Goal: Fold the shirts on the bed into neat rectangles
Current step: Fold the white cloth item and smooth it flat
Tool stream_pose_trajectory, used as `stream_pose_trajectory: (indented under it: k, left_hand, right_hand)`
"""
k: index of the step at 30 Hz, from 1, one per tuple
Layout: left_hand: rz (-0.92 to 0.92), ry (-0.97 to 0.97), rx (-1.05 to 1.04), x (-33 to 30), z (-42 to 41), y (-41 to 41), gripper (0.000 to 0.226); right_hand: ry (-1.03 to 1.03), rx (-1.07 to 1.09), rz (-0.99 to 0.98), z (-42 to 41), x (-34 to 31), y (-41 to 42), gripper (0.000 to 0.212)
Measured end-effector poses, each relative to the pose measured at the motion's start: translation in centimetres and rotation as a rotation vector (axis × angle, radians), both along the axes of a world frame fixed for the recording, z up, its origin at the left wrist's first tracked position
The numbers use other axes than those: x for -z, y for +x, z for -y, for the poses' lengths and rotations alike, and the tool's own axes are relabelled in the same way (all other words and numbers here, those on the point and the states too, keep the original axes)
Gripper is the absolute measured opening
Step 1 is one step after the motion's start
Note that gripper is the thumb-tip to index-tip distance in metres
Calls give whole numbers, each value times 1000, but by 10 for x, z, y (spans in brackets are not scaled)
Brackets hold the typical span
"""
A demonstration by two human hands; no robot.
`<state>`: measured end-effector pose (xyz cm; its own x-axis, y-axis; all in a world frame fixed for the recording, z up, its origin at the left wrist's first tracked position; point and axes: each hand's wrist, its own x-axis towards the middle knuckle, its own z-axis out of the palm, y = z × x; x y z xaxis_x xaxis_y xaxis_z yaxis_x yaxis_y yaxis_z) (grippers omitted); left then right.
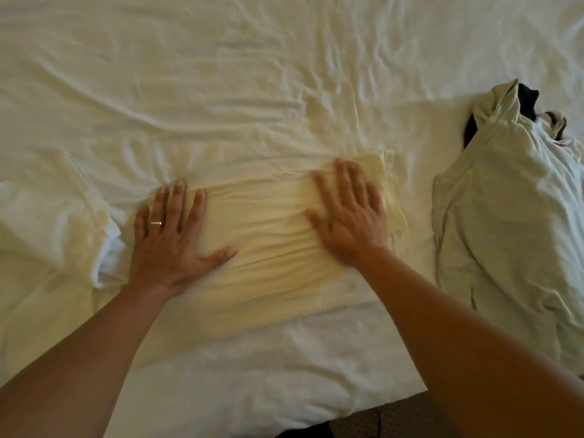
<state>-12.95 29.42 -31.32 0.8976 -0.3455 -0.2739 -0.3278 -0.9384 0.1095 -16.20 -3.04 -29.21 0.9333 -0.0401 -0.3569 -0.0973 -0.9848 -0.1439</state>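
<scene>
Head camera looks down at a bed with a wrinkled white sheet (252, 74). A pale yellow shirt (262, 241) lies in the middle of the bed, close to the person. It is folded into a long shape that runs from left to right, and it has many small wrinkles across it.

Both hands lie flat on the yellow shirt. The left hand (170, 238) rests on the left end of the shirt. Its fingers are straight and spread apart, and its thumb points toward the middle. A ring (156, 223) sits on one finger. This hand does not grab anything; it only presses down on the cloth.

The right hand (350, 213) rests on the right end of the shirt. Its fingers are straight too and point up toward the far side of the bed. It looks a little blurry. It also presses the cloth and grips nothing.

Just beside the left hand lies a white shirt (47, 222), bunched up near the left edge. Well apart on the right side sits a pile of clothes (512, 216). A pale green cloth covers most of the pile, and something dark (527, 99) peeks out at its top.

At the bottom, a bit of brown floor (388, 418) shows past the edge of the bed.
</scene>
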Motion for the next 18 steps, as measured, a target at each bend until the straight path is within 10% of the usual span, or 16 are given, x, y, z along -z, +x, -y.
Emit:
stream_pose_trajectory:
  k: [10,18]
  left_hand:
    - [84,-20,-32,-25,3,-15,88]
    - [429,-122,-283,-62,-144,-55,56]
  right_hand:
    - [-25,229,32,-41,-31,13,63]
    - [498,73,143,-258,-56,63,38]
